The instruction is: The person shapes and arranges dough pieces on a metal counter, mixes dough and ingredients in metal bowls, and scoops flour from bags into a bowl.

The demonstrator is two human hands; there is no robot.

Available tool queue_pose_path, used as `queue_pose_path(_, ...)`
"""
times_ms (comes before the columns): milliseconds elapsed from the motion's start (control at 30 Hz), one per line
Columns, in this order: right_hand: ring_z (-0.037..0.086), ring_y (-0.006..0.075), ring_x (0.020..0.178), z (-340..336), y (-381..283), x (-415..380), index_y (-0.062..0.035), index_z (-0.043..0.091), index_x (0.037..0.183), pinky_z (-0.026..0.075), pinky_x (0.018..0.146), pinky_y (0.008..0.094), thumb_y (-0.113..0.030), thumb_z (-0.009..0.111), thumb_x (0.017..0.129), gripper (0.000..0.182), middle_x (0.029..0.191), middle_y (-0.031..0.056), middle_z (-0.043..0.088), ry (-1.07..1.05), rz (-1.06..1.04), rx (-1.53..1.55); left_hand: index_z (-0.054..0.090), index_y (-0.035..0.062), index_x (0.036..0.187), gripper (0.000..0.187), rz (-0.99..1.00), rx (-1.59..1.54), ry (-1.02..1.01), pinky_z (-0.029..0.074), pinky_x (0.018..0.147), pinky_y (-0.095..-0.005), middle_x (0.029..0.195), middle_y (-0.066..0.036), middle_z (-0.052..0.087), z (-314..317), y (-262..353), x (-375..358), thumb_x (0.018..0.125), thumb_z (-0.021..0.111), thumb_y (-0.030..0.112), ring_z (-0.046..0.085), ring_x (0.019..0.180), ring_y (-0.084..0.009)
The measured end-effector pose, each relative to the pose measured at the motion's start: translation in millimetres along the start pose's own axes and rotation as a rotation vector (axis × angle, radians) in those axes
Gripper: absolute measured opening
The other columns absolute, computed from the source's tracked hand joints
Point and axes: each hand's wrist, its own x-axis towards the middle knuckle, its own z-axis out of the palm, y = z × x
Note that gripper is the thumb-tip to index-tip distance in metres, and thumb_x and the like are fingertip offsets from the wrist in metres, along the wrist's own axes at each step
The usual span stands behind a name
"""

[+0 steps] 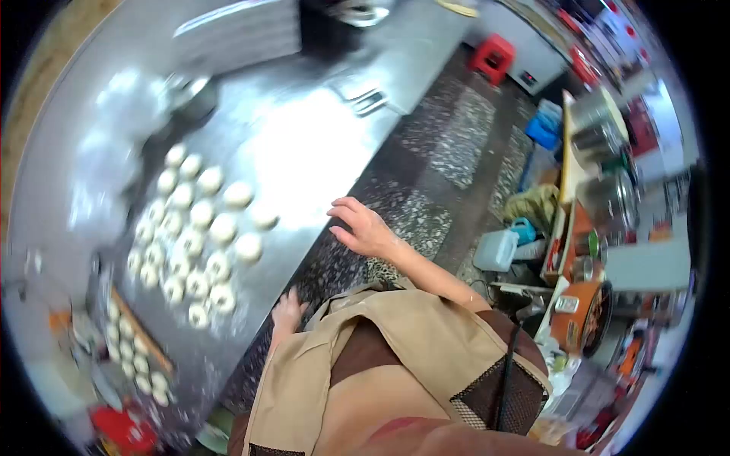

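My right hand (pixel 363 228) is held in the air just off the table edge, thumb and fingers apart, with nothing in it. Lower and closer to my apron (pixel 304 372), my left hand (pixel 289 311) hangs by the same edge, its fingers apart and holding nothing visible. Several round white dough pieces (pixel 201 213) lie in loose rows on the floured metal table (pixel 304 144), nearest to my left hand. Some of the lower ones, such as this dough piece (pixel 197 284), have a dented middle. Neither hand touches the dough.
More dough pieces (pixel 137 363) lie beyond a wooden stick (pixel 142 332). A metal bowl (pixel 190 97) and a pale box (pixel 237 36) stand farther up the table. On the floor are a red stool (pixel 493 59) and a translucent jug (pixel 496 251). Crowded shelves (pixel 566 220) line the right.
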Motion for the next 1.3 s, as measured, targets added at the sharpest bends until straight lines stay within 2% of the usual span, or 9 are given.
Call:
queue_pose_path(33, 0.057, 0.0300, 0.085, -27.2, 23.5, -8.1, -0.0036, 0.055, 0.098, 0.047, 0.073, 0.0353, -0.013, 0.060, 0.075, 0.025, 0.103, 0.0153, 0.053, 0.058, 0.033, -0.010, 0.045, 0.0043, 0.118, 0.048, 0.110, -0.218, 0.050, 0.041, 0.084, -0.0415, 0.111, -0.018, 0.052, -30.4, 48.5, 38.6, 0.078, 0.056, 0.028, 0.050, 0.101, -0.0344)
queue_pose_path(167, 0.057, 0.0279, 0.083, -141.8, 100.8, -32.8, -0.0027, 0.058, 0.090, 0.046, 0.073, 0.0350, -0.014, 0.061, 0.075, 0.019, 0.087, 0.0128, 0.059, 0.270, 0.345, 0.036, 0.044, 0.0030, 0.119, 0.047, 0.869, -0.220, 0.390, 0.042, 0.083, -0.0387, 0.112, -0.017, 0.052, -131.9, 250.8, 170.1, 0.079, 0.058, 0.022, 0.052, 0.101, -0.0312)
queue_pose_path(267, 0.057, 0.0218, 0.088, -222.8, 142.1, -36.0, -0.0028, 0.059, 0.095, 0.044, 0.076, 0.0342, -0.024, 0.053, 0.084, 0.025, 0.093, 0.0092, 0.060, 0.469, 0.580, 0.383, 0.034, 0.0038, 0.130, 0.056, 0.850, -1.025, -0.167, 0.032, 0.096, -0.0389, 0.128, -0.015, 0.041, -190.1, 384.7, 214.2, 0.087, 0.042, 0.040, 0.039, 0.119, -0.0261)
queue_pose_path(367, 0.048, 0.0233, 0.109, -287.0, 178.1, -18.9, 0.0014, 0.047, 0.117, 0.035, 0.093, 0.0355, -0.050, 0.030, 0.090, 0.061, 0.116, 0.0128, 0.052, 0.813, 0.402, 1.074, 0.018, 0.0044, 0.137, 0.076, 0.805, -2.086, -1.104, 0.016, 0.105, -0.0449, 0.141, -0.015, 0.020, -231.5, 477.7, 245.1, 0.085, 0.026, 0.060, 0.020, 0.130, -0.0265)
queue_pose_path(400, 0.041, 0.0242, 0.115, -308.5, 187.3, -8.7, 0.0035, 0.040, 0.122, 0.030, 0.097, 0.0357, -0.056, 0.024, 0.088, 0.070, 0.124, 0.0155, 0.045, 0.830, 0.335, 1.306, 0.016, 0.0025, 0.137, 0.080, 0.763, -2.129, -1.126, 0.015, 0.106, -0.0444, 0.142, -0.016, 0.017, -241.0, 501.4, 256.2, 0.084, 0.026, 0.062, 0.018, 0.131, -0.0266)
queue_pose_path(433, 0.035, 0.0252, 0.122, -327.1, 199.6, 1.6, 0.0057, 0.033, 0.127, 0.024, 0.101, 0.0359, -0.061, 0.018, 0.086, 0.080, 0.131, 0.0182, 0.037, 0.844, 0.253, 1.534, 0.013, 0.0006, 0.137, 0.084, 0.731, -2.169, -1.146, 0.014, 0.107, -0.0440, 0.142, -0.017, 0.014, -246.6, 522.2, 271.6, 0.083, 0.025, 0.063, 0.017, 0.131, -0.0266)
queue_pose_path(633, 0.026, 0.0277, 0.127, -396.9, 329.4, 55.9, 0.0080, 0.028, 0.129, 0.017, 0.105, 0.0354, -0.065, 0.023, 0.082, 0.087, 0.137, 0.0207, 0.027, 0.860, 0.182, 1.787, 0.013, -0.0013, 0.136, 0.087, 0.740, -2.114, -1.225, 0.013, 0.107, -0.0408, 0.143, -0.016, 0.013, -248.6, 619.1, 400.9, 0.082, 0.016, 0.066, 0.016, 0.132, -0.0265)
queue_pose_path(1033, 0.024, 0.0272, 0.127, -575.4, 565.3, 138.6, 0.0082, 0.028, 0.129, 0.015, 0.105, 0.0367, -0.063, 0.019, 0.083, 0.085, 0.137, 0.0198, 0.027, 1.054, 0.265, 1.751, 0.020, -0.0047, 0.134, 0.089, 0.597, -1.949, -1.377, 0.021, 0.105, -0.0396, 0.140, -0.018, 0.022, -288.6, 847.1, 638.2, 0.082, 0.015, 0.067, 0.023, 0.129, -0.0264)
queue_pose_path(1300, 0.031, 0.0271, 0.123, -701.8, 747.2, 148.2, 0.0068, 0.029, 0.129, 0.022, 0.103, 0.0366, -0.058, 0.023, 0.086, 0.078, 0.134, 0.0186, 0.033, 1.141, 0.246, 1.769, 0.025, -0.0041, 0.132, 0.087, 0.721, -1.640, -1.270, 0.029, 0.101, -0.0347, 0.136, -0.017, 0.032, -275.4, 1026.4, 782.6, 0.082, 0.012, 0.066, 0.034, 0.124, -0.0235)
